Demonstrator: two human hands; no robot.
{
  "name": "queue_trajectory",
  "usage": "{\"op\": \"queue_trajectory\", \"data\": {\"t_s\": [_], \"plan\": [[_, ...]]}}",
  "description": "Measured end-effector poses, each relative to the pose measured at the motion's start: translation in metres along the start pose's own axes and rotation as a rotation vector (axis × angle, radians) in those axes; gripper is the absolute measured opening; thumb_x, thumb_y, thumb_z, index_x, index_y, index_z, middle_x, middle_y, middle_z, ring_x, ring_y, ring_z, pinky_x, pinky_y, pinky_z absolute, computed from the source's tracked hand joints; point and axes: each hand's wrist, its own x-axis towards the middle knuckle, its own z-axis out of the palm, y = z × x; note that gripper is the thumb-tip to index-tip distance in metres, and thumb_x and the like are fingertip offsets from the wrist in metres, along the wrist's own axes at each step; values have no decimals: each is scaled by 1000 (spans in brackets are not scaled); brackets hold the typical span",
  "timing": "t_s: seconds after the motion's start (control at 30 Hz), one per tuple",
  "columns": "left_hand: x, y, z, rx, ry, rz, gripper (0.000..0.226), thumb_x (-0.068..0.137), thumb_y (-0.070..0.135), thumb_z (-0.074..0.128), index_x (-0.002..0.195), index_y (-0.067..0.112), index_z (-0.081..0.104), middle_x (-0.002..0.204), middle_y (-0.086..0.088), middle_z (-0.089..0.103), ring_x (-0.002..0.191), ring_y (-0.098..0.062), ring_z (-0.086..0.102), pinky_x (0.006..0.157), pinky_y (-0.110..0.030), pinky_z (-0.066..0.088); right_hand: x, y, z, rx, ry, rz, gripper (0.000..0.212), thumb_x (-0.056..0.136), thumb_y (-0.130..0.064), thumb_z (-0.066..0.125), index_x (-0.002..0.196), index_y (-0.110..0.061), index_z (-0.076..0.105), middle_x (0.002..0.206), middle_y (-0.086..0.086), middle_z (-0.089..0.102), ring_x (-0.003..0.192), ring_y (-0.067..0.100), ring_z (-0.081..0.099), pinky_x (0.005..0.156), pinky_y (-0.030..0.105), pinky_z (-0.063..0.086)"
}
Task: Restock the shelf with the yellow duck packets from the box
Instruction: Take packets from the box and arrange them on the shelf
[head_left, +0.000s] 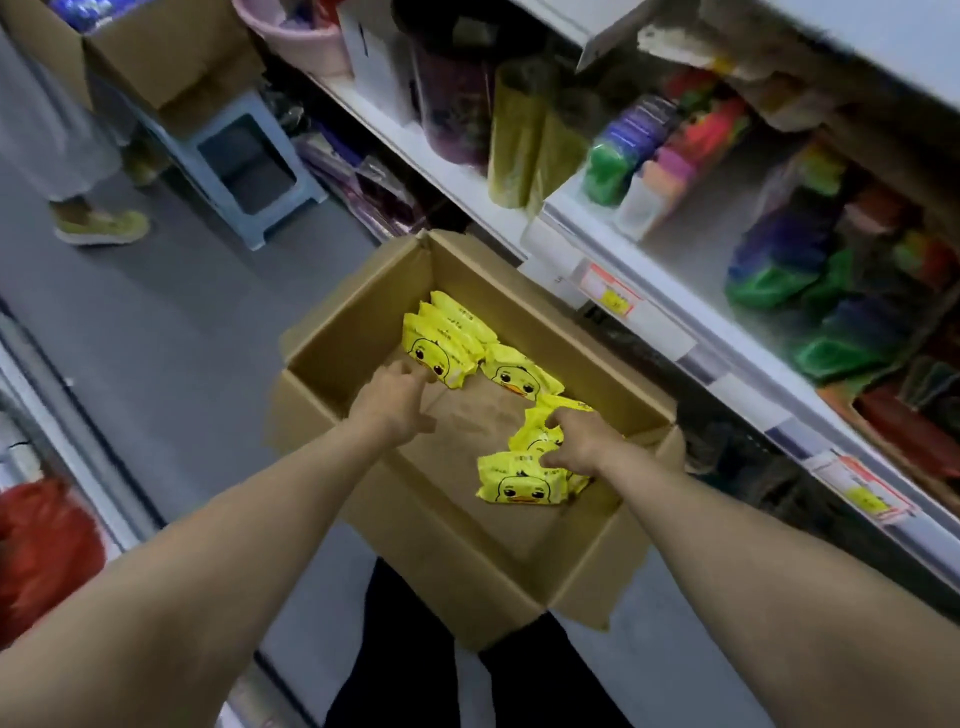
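Both hands are down in the open brown cardboard box (363, 332). Your right hand (576, 441) is nearer, fingers curled round the yellow duck packets (530, 436) heaped along the box's right wall. Your left hand (395, 402), fingers loosely spread, just touches the upright row (441, 348) at the far wall.

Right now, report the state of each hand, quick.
Left hand: open, fingertips reaching the back stack of duck packets in the box.
Right hand: closed, gripping a duck packet.
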Motion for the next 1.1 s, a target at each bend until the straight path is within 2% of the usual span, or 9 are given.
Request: {"op": "queue_trajectory", "data": {"t_s": [0.3,0.5,0.67,0.83,0.97,1.03,1.1], "plan": [[128,-25,8,225,-46,202,71,83,36,72,144,26,38,143,-13,37,130,-33,37,100,-44,40,65,-5,52,51,-75,120,67,80,-37,78,140,-25,50,138,6,55,128,27,51,97,34,45],[180,-45,22,245,-82,288,75,80,41,74,144,29,38,148,-10,31,136,-32,31,106,-43,37,99,-5,80,-3,-120,119,76,78,-43,80,144,-29,45,144,1,48,136,26,38,105,38,41],[209,-51,37,271,-102,343,77,79,43,75,145,31,38,148,-6,29,137,-29,28,108,-39,33,119,-6,96,-179,-128,96,77,72,-50,80,139,-33,46,142,-2,42,132,24,34,102,39,41],[221,-57,49,302,18,401,71,76,33,79,136,24,43,134,-7,40,126,-28,39,96,-40,41,128,-11,111,-391,-103,77,88,70,-49,82,142,-25,37,142,6,38,134,28,32,108,40,33],[225,-61,58,327,95,415,66,79,19,76,135,18,41,133,-8,40,120,-27,43,92,-36,43,129,-12,123,-494,-75,82,69,81,-33,73,141,-23,40,141,6,40,134,27,32,109,39,30],[228,-59,58,394,102,423,61,84,17,71,136,18,39,132,-8,41,119,-27,43,92,-37,44,129,-9,125,-498,-82,94,58,82,-41,71,135,-30,49,137,2,45,131,25,35,106,38,31],[230,-56,58,507,93,436,53,87,17,64,133,20,38,130,-7,43,120,-27,43,92,-38,42,129,-5,125,-461,-104,106,57,79,-50,73,130,-33,56,133,0,49,129,23,36,104,37,33]]}}
